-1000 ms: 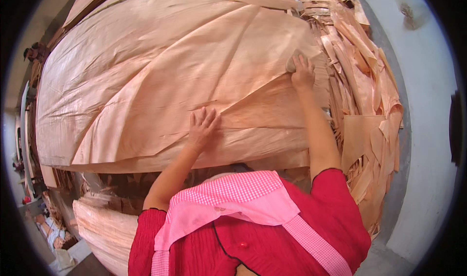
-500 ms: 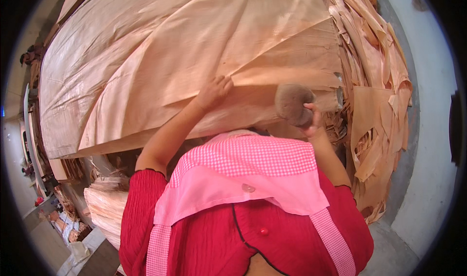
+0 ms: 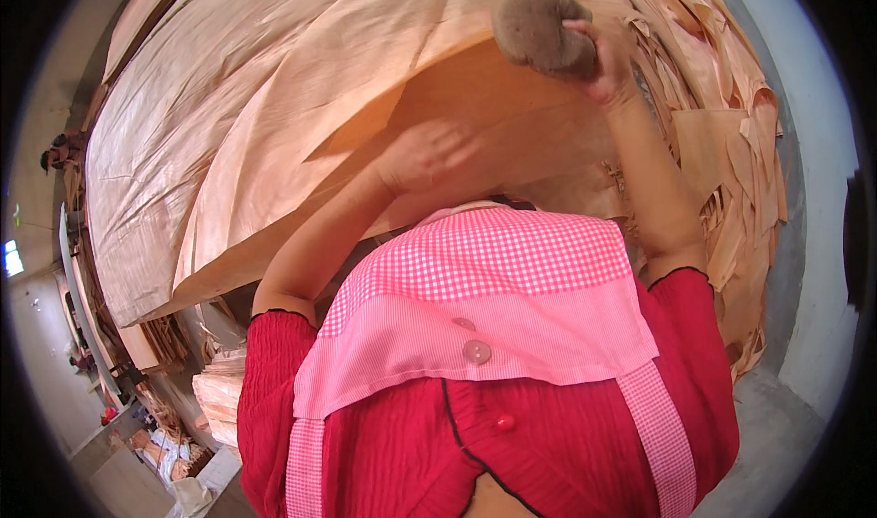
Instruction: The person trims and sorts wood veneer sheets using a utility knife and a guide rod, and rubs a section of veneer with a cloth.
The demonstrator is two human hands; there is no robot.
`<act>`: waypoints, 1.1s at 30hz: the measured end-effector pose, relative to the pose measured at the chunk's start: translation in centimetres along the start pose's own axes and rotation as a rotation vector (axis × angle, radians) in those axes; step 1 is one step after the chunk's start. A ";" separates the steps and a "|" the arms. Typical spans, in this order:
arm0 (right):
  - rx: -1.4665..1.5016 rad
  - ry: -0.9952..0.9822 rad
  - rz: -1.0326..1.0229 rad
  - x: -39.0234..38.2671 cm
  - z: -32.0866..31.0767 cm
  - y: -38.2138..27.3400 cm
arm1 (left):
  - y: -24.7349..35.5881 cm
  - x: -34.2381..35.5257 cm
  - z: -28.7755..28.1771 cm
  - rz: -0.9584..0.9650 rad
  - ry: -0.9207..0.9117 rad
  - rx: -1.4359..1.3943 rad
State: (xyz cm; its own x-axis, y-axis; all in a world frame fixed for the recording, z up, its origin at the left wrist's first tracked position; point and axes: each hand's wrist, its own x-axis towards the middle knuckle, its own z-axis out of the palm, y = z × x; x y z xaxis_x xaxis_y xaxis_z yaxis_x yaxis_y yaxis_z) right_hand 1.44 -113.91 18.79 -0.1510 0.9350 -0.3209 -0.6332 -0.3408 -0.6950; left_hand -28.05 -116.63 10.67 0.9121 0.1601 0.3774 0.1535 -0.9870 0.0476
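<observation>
Thin, tan wood veneer sheets (image 3: 301, 70) lie stacked in front of me, wrinkled and broad. The near part of the top sheet is raised, and a darker orange area (image 3: 457, 79) shows along its fold. My left hand (image 3: 429, 155) is over the near part of the stack, smeared by motion, so its fingers cannot be made out. In my right hand (image 3: 609, 61) is a rounded grey-brown pad (image 3: 541, 32), gripped by its right side and held up over the right part of the sheets. What the pad is made of does not show clearly.
Torn veneer strips (image 3: 722, 143) hang in a thick heap along the right side, beside a pale wall (image 3: 822, 198). More stacked veneer (image 3: 219, 395) sits low at the left. White wrapping (image 3: 178, 459) lies among items at the lower left.
My right hand has carried the pad up and away from me. My left hand has shifted slightly right and blurred. The top sheet's near part has lifted, exposing the orange area.
</observation>
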 end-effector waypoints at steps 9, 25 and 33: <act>0.029 -0.290 0.087 3.0 4.0 -3.8 | -6.0 1.2 4.9 -0.654 -0.322 0.803; -0.045 -0.296 -0.046 2.8 7.2 -5.1 | -7.7 3.8 -0.6 -0.556 -0.354 0.404; -0.136 0.080 0.172 -1.6 -1.2 -0.5 | -2.3 4.1 -1.0 -0.730 -0.174 -0.807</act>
State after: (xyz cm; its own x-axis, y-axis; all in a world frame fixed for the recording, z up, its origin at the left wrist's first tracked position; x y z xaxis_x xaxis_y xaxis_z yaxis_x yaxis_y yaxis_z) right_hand 2.91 -115.34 18.86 -0.1834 0.8533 -0.4882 -0.4946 -0.5092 -0.7043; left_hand -25.02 -113.67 13.02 0.7536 0.6464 -0.1196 0.4419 -0.3634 0.8201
